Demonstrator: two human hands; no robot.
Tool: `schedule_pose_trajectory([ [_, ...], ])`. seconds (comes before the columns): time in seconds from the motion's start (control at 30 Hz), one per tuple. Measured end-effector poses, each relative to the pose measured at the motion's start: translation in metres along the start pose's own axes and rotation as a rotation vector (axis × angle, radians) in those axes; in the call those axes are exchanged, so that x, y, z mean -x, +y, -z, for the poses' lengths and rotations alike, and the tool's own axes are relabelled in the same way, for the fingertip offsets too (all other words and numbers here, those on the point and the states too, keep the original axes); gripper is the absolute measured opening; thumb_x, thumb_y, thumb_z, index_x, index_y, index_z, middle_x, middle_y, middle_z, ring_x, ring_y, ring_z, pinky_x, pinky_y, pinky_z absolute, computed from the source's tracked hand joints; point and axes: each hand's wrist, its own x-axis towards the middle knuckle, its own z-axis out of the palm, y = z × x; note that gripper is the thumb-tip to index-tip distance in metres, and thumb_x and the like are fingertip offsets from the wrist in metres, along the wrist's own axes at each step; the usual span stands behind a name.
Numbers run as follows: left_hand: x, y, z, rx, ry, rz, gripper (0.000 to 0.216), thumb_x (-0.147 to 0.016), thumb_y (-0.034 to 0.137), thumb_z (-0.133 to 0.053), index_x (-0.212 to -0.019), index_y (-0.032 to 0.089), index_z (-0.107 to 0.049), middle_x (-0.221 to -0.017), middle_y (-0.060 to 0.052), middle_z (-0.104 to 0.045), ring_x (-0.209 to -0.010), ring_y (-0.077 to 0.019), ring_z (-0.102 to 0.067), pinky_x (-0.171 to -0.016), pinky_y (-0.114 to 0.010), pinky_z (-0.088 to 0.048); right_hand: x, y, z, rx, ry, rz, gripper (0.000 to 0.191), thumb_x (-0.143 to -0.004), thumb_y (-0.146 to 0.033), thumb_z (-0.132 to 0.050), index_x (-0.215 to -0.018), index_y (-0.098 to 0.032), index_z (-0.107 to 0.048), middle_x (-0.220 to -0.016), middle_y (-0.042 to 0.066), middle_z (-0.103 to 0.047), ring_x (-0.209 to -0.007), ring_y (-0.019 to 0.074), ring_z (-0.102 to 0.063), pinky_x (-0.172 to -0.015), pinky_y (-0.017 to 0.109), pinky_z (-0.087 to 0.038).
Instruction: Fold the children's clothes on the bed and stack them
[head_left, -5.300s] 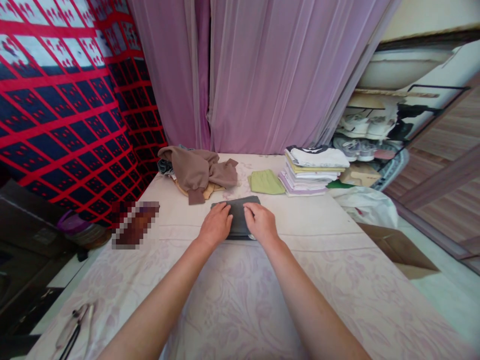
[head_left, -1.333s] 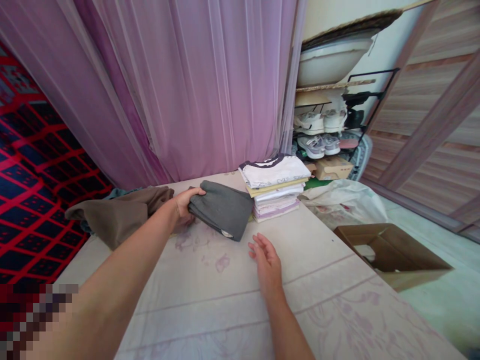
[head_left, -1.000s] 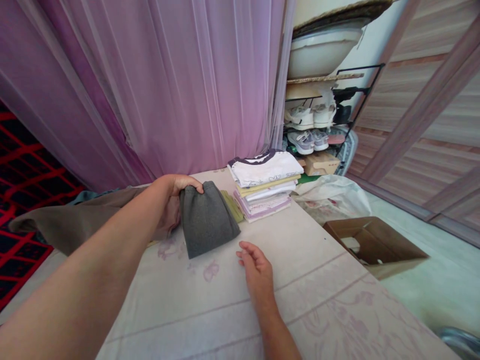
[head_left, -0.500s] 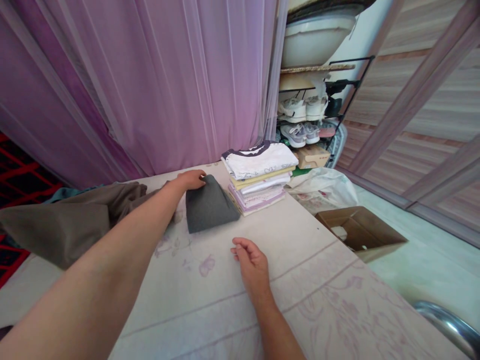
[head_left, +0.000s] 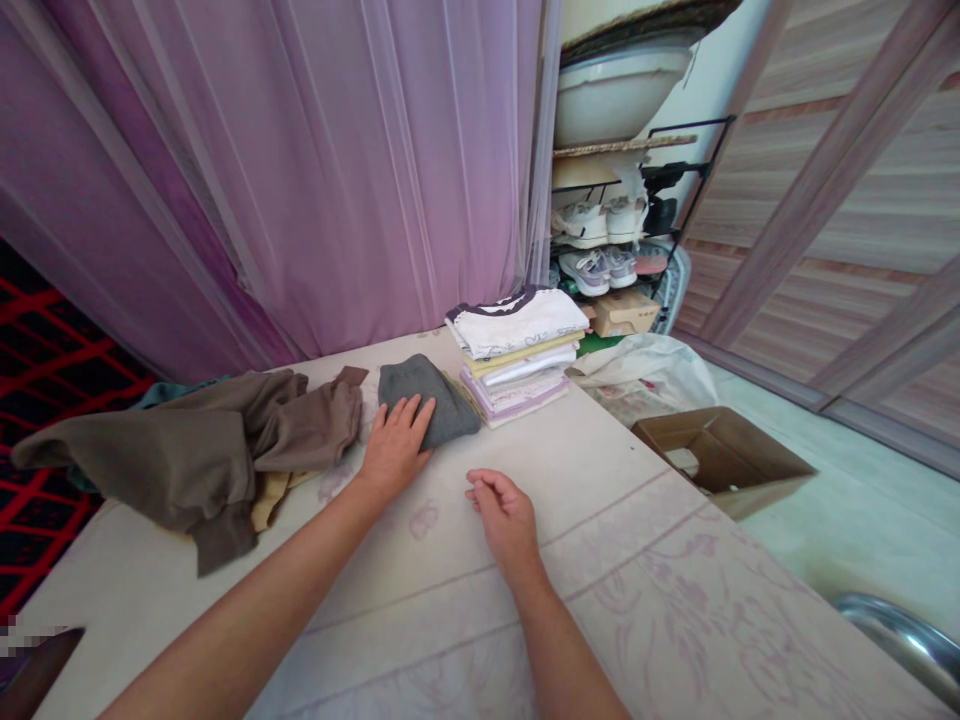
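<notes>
A pale cover (head_left: 637,590) with faint purple floral patterning and straight ruled bands lies over the broad, flat surface, slightly rumpled toward the near side. Behind it a purple curtain (head_left: 337,170) hangs in long vertical folds, with red-and-black gridded fabric (head_left: 45,430) at the left. On the right a black-framed rack bears a white basin (head_left: 622,100), white shoes (head_left: 585,225) and grey sneakers (head_left: 589,270). Beyond it stand wood-grain panels (head_left: 862,190); on the pale floor (head_left: 892,510) are a brown cardboard box (head_left: 720,455), a crinkled, translucent white bag (head_left: 660,370) and, partly in view, a shiny round metal vessel (head_left: 904,635).

The grey folded garment (head_left: 450,400) lies on the far part of the cover, just left of the folded stack (head_left: 517,375), a soft, matte bundle with rounded edges. The left hand (head_left: 396,445) rests on its near left part, palm down, fingers spread over the cloth. The right hand (head_left: 508,515) is at the near side of the garment and apart from it, fingers loosely curled; whether thumb and fingertips meet, I cannot tell.

The stack is squared and layered, white, yellow and lilac, topped by a white shirt (head_left: 517,325) with a dark neckband. At left a brown sweatshirt (head_left: 202,450) sprawls in thick, slack folds over tan cloth (head_left: 274,495), with teal cloth (head_left: 176,392) behind.
</notes>
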Motion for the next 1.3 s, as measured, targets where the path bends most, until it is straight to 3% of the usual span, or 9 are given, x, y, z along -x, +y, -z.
schedule_pose_trajectory([
  [0.17, -0.019, -0.009, 0.014, -0.024, -0.092, 0.004, 0.068, -0.079, 0.026, -0.057, -0.142, 0.014, -0.036, -0.143, -0.015, -0.045, -0.129, -0.0295, -0.045, -0.108, -0.043, -0.032, -0.001, 0.0, 0.0, -0.021, -0.009, -0.014, 0.028, -0.071, -0.041, -0.057, -0.082, -0.018, -0.07, -0.077, 0.004, -0.072, -0.067, 0.0173, -0.066, -0.061, 0.028, -0.052],
  [0.33, -0.034, -0.027, 0.032, 0.036, -0.241, 0.041, 0.064, -0.081, 0.031, -0.05, -0.142, 0.017, -0.034, -0.129, -0.013, -0.058, -0.112, -0.0275, -0.059, -0.091, -0.037, -0.047, -0.001, 0.001, 0.0, -0.02, -0.014, -0.009, 0.028, -0.07, -0.041, -0.058, -0.082, -0.018, -0.07, -0.078, 0.004, -0.072, -0.067, 0.0177, -0.067, -0.062, 0.028, -0.052],
  [0.57, -0.023, -0.002, 0.014, 0.018, -0.169, 0.037, 0.075, -0.073, 0.029, -0.062, -0.142, 0.017, -0.033, -0.14, -0.015, -0.046, -0.118, -0.0305, -0.053, -0.099, -0.039, -0.042, -0.001, 0.001, 0.0, -0.023, -0.021, -0.011, 0.027, -0.071, -0.04, -0.058, -0.081, -0.018, -0.07, -0.077, 0.004, -0.072, -0.067, 0.0176, -0.067, -0.062, 0.028, -0.052],
  [0.67, -0.026, -0.002, 0.016, 0.017, -0.209, 0.05, 0.071, -0.076, 0.023, -0.057, -0.142, 0.019, -0.033, -0.138, -0.015, -0.05, -0.115, -0.0294, -0.056, -0.095, -0.038, -0.044, -0.001, 0.0, 0.0, -0.021, -0.022, -0.016, 0.028, -0.071, -0.041, -0.058, -0.082, -0.018, -0.07, -0.078, 0.004, -0.072, -0.067, 0.0176, -0.067, -0.062, 0.029, -0.052],
  [0.8, -0.057, -0.032, 0.036, 0.021, -0.28, 0.104, 0.064, -0.077, 0.026, -0.052, -0.14, 0.023, -0.039, -0.12, -0.011, -0.064, -0.104, -0.0287, -0.063, -0.086, -0.036, -0.049, 0.0, 0.0, 0.001, 0.003, -0.023, -0.008, 0.027, -0.071, -0.041, -0.058, -0.082, -0.018, -0.07, -0.077, 0.004, -0.071, -0.067, 0.0178, -0.066, -0.064, 0.029, -0.052],
  [0.97, -0.118, -0.082, 0.079, 0.032, -0.225, 0.273, 0.046, -0.077, 0.032, -0.051, -0.121, 0.022, -0.056, -0.112, -0.009, -0.068, -0.101, -0.0278, -0.064, -0.081, -0.033, -0.051, 0.0, 0.0, 0.001, 0.011, -0.026, -0.003, 0.027, -0.072, -0.041, -0.058, -0.082, -0.018, -0.07, -0.076, 0.004, -0.071, -0.067, 0.0175, -0.065, -0.064, 0.029, -0.052],
  [1.07, -0.137, -0.091, 0.094, -0.015, -0.117, 0.346, 0.046, -0.078, 0.033, -0.052, -0.123, 0.023, -0.054, -0.11, -0.01, -0.067, -0.1, -0.0299, -0.064, -0.08, -0.036, -0.051, 0.001, 0.001, 0.0, 0.014, -0.02, 0.011, 0.026, -0.073, -0.04, -0.058, -0.082, -0.018, -0.07, -0.074, 0.003, -0.07, -0.067, 0.017, -0.065, -0.064, 0.028, -0.051],
  [1.2, -0.114, -0.058, 0.069, -0.047, 0.008, 0.271, 0.053, -0.083, 0.03, -0.047, -0.135, 0.022, -0.041, -0.117, -0.014, -0.063, -0.104, -0.0322, -0.062, -0.084, -0.042, -0.049, 0.001, 0.002, 0.0, 0.027, -0.025, 0.002, 0.026, -0.074, -0.039, -0.057, -0.083, -0.019, -0.07, -0.076, 0.003, -0.071, -0.069, 0.0171, -0.065, -0.064, 0.028, -0.051],
  [1.3, -0.076, -0.02, 0.026, 0.023, -0.078, 0.237, 0.058, -0.082, 0.025, -0.048, -0.138, 0.016, -0.036, -0.122, -0.017, -0.06, -0.104, -0.0299, -0.061, -0.086, -0.04, -0.049, 0.001, 0.002, 0.0, 0.042, -0.027, 0.008, 0.026, -0.074, -0.039, -0.057, -0.083, -0.019, -0.07, -0.076, 0.003, -0.071, -0.069, 0.0176, -0.065, -0.064, 0.028, -0.051],
])
